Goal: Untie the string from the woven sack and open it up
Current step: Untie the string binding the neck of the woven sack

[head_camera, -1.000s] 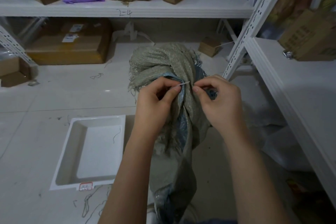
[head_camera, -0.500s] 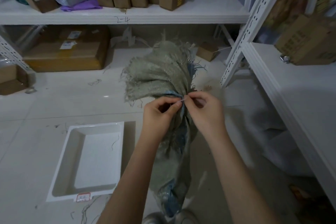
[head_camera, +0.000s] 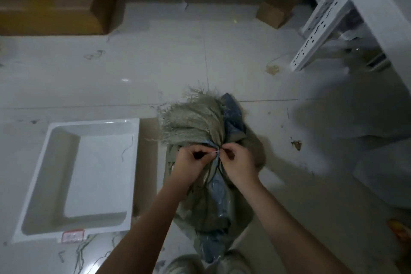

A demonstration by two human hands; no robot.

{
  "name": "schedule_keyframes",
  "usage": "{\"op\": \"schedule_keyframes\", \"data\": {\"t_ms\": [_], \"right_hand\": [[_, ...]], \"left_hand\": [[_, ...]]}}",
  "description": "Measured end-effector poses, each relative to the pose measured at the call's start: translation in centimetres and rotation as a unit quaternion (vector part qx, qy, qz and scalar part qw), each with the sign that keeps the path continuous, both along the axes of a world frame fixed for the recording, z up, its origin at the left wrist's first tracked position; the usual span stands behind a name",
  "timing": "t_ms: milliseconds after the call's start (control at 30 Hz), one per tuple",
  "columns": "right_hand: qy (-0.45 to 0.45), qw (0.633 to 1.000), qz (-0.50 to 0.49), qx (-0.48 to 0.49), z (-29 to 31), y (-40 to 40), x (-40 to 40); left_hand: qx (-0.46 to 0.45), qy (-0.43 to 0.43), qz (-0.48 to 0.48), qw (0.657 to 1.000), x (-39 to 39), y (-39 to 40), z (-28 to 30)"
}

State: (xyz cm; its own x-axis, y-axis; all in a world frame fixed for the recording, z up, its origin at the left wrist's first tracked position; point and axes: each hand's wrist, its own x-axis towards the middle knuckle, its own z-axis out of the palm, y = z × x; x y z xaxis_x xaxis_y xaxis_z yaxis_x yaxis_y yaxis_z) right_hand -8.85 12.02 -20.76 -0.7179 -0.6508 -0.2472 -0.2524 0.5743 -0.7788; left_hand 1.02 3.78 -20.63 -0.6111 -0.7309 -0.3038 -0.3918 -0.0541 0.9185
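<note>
A grey-green woven sack (head_camera: pixel 195 122) with a blue liner stands on the tiled floor, its frayed mouth bunched together above a tied neck. A thin pale string (head_camera: pixel 217 151) runs across that neck. My left hand (head_camera: pixel 192 159) pinches the string from the left. My right hand (head_camera: pixel 236 159) pinches it from the right. Both hands press against the sack's neck, fingertips almost touching. The knot itself is hidden between my fingers.
A white plastic tray (head_camera: pixel 44 169) with a red label lies on the floor left of the sack, loose threads around it. A big cardboard box (head_camera: pixel 51 13) sits far left. A small box (head_camera: pixel 270 14) and white shelving uprights (head_camera: pixel 322 20) stand at right.
The sack and both hands have dropped lower toward the floor, and the view has tilted down so the upper shelf is out of sight. The hands keep pinching the string.
</note>
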Motion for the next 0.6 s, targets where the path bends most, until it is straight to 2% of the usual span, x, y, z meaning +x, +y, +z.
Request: {"op": "schedule_keyframes", "data": {"t_ms": [167, 233, 300, 400, 433, 500, 533, 600], "right_hand": [[-0.019, 0.998, 0.014, 0.063, -4.6, 0.5, 0.7], [0.034, 0.997, 0.0, 0.063, -5.0, 1.1, 1.0], [0.099, 0.995, -0.023, 0.019, -4.3, 1.6, 1.5], [0.219, 0.974, 0.02, -0.048, -2.7, 1.9, 2.2], [0.258, 0.963, 0.063, -0.052, -2.4, 1.8, 2.2], [0.314, 0.936, 0.153, -0.044, -2.3, 1.4, 2.0], [0.331, 0.925, 0.183, -0.033, -2.4, 1.2, 2.0], [0.341, 0.919, 0.199, 0.002, -2.7, 1.0, 1.9]], "left_hand": [[0.028, -0.023, -0.001, 0.999, 0.0, 0.3, -4.0], [0.034, 0.0, 0.021, 0.999, 0.1, 0.6, -3.7], [0.014, 0.007, 0.051, 0.999, 0.1, 0.8, -2.9], [-0.089, -0.036, 0.092, 0.991, 0.1, 1.1, -1.7], [-0.156, -0.063, 0.101, 0.981, 0.1, 1.2, -1.3], [-0.308, -0.111, 0.111, 0.938, 0.3, 1.2, -0.5], [-0.347, -0.111, 0.122, 0.923, 0.4, 1.1, -0.1], [-0.351, -0.09, 0.142, 0.921, 0.8, 0.9, 0.4]]}}
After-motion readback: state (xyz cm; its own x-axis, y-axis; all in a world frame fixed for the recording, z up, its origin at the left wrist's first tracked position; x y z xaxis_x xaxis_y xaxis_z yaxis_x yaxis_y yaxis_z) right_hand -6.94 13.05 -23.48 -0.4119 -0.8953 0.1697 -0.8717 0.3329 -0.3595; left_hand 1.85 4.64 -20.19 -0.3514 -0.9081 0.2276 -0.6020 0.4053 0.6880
